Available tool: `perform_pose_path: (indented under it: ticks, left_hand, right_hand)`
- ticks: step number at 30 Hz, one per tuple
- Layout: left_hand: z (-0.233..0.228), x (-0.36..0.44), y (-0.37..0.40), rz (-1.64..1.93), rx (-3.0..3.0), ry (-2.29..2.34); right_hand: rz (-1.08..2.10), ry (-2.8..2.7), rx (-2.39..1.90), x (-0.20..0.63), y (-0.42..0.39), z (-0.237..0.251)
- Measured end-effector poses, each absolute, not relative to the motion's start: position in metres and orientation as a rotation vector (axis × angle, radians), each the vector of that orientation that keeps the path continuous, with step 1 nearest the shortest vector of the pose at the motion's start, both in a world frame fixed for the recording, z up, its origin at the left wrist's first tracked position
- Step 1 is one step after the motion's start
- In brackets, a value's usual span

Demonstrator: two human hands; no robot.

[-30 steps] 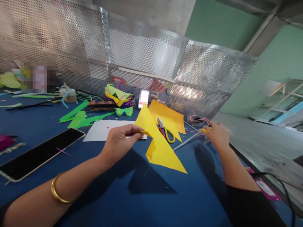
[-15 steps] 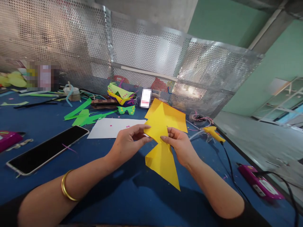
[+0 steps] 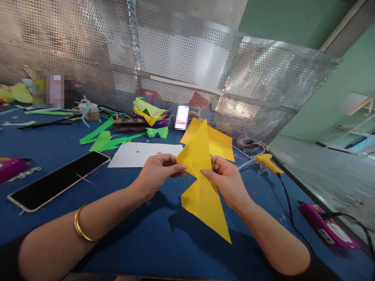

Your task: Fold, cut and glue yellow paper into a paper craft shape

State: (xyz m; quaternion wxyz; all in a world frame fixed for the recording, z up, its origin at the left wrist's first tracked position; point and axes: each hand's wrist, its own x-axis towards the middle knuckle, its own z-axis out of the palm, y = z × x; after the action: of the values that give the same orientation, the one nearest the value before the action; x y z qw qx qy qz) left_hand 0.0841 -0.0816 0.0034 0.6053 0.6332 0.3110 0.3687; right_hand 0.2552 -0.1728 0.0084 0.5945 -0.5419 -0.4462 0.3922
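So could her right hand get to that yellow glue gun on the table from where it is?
Probably yes. The glue gun lies in the open on the blue table, just beyond the right hand, with nothing between them. But that hand is pinching the yellow paper, so it must let go first.

Matt yellow paper (image 3: 202, 187); perforated shiny metal screen (image 3: 181, 62); blue cloth table (image 3: 152, 238).

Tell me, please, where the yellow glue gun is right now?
In the head view the yellow glue gun lies on the blue table, right of the right hand, near the perforated metal screen.
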Motion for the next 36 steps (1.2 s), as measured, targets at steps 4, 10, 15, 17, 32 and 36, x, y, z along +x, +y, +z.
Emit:
perform_pose_path:
  ticks: [4,10,15,17,32,36]
  left_hand:
    - [0.003,0.085,-0.084,0.870,1.423,0.732]
    - [-0.001,0.088,-0.091,0.812,1.414,0.698]
    - [-0.002,0.086,-0.091,0.753,1.427,0.690]
    - [-0.003,0.085,-0.089,0.721,1.473,0.700]
    - [-0.003,0.085,-0.092,0.613,1.353,0.654]
    - [-0.003,0.086,-0.092,0.620,1.329,0.693]
  right_hand:
    - [1.066,-1.013,-1.228,0.254,-0.174,0.008]
    - [1.146,-0.974,-1.249,0.249,-0.172,0.002]
    - [1.104,-0.956,-1.242,0.248,-0.172,-0.001]
    - [1.104,-0.949,-1.243,0.248,-0.171,-0.001]
    - [1.125,-0.949,-1.268,0.244,-0.171,-0.001]
    - [1.147,-0.949,-1.265,0.241,-0.172,-0.003]
